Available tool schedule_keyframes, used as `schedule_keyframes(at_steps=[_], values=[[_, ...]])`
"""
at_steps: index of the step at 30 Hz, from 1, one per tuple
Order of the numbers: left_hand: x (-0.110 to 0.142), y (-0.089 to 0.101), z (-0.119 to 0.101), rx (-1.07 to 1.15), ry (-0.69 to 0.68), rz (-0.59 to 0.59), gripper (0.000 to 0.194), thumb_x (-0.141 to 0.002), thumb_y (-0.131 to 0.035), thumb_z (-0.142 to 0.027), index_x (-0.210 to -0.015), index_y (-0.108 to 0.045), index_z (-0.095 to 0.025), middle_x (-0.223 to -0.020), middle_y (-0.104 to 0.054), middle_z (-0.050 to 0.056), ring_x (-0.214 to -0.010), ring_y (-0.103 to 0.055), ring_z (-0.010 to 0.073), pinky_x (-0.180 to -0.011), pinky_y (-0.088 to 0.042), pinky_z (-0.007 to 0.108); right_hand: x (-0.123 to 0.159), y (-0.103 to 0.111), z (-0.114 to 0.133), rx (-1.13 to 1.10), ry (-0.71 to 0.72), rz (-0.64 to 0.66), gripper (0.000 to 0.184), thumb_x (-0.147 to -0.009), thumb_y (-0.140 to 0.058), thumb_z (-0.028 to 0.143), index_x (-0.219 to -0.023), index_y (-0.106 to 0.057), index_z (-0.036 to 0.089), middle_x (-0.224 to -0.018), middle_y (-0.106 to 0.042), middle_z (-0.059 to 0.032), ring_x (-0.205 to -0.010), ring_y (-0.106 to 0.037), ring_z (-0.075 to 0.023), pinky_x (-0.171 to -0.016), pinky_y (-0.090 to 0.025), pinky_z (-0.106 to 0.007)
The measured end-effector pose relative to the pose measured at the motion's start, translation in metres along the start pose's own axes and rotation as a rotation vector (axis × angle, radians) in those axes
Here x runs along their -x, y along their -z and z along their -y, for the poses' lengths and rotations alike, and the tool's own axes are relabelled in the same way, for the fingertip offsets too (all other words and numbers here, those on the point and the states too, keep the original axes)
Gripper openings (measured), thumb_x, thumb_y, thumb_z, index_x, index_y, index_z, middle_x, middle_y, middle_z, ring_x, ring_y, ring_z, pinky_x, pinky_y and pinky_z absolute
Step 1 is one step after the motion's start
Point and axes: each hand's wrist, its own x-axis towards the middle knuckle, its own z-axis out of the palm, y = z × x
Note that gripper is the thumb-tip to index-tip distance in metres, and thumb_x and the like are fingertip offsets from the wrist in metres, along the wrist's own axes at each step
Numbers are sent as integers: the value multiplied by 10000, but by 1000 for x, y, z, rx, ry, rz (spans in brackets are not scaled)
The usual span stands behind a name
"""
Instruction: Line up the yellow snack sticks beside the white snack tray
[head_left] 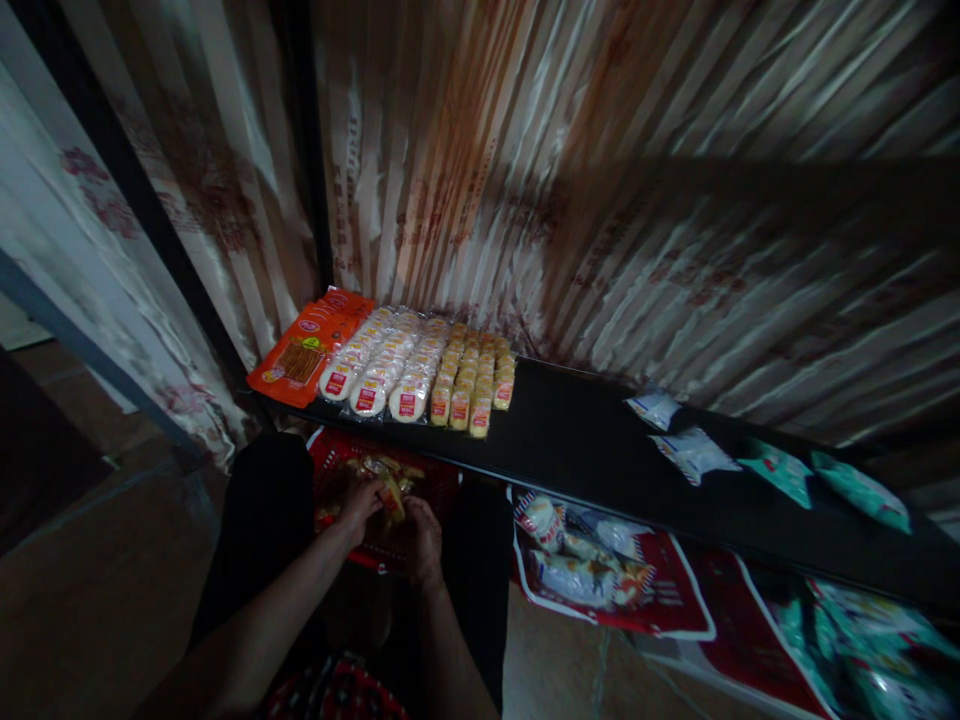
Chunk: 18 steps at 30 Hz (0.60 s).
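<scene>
Between my knees, over a red basket (330,455) under the shelf edge, both my hands are at a small yellow wrapped snack bar (391,498) with a red label. My left hand (363,508) grips it from the left with curled fingers. Bent fingers of my right hand (425,535) close on its right side, partly hidden. More yellow wrapped snacks (371,466) lie in the basket just beyond. On the shelf above stand rows of similar yellow packets (469,375), beside rows of round white wrapped crackers (367,397).
An orange snack bag (311,345) lies at the left end of the black shelf (570,420). White packets (694,455) and green packets (862,490) lie farther right. Another red basket (667,600) holds bagged snacks below. Pleated curtains (600,180) hang behind.
</scene>
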Motion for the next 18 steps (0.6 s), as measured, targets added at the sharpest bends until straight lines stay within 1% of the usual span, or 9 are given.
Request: schedule_keyframes(at_steps=[3, 6, 12, 16, 18], values=[[0, 0, 0, -5, 2, 4, 118, -558, -573, -219, -665, -573, -168, -637, -629, -16, -662, -578, 136, -723, -445, 289, 1, -1, 1, -25, -56, -5, 225, -550, -738, 387, -659, -689, 196, -657, -667, 7, -655, -587, -159, -630, -442, -265], [2, -1, -1, -8, -4, 18, 106, -555, -579, -231, -641, -557, -174, -613, -603, -29, -646, -566, 131, -710, -438, 280, 2, -1, 1, 1, -65, 11, 248, -558, -727, 401, -685, -702, 190, -694, -683, -4, -693, -599, -168, -641, -444, -261], [3, -1, -1, -1, -22, 26, 96, -550, -573, -200, -638, -539, -183, -602, -572, -48, -627, -547, 113, -681, -426, 251, -1, 1, -4, 23, -46, 13, 293, -546, -745, 416, -715, -725, 177, -741, -708, -16, -753, -621, -169, -741, -454, -267], [2, -2, 0, 6, -18, 30, 65, -554, -550, -182, -617, -532, -180, -575, -562, -49, -587, -534, 107, -653, -423, 249, -1, 2, -5, 41, -52, 11, 346, -546, -741, 449, -754, -735, 172, -757, -713, -29, -793, -626, -191, -747, -460, -286], [1, -2, 1, 16, -21, 33, 56, -550, -541, -169, -602, -526, -181, -555, -553, -55, -570, -530, 104, -637, -418, 246, -1, 2, -4, 55, -50, 31, 351, -566, -730, 454, -767, -735, 167, -797, -720, -39, -832, -626, -199, -782, -453, -292]])
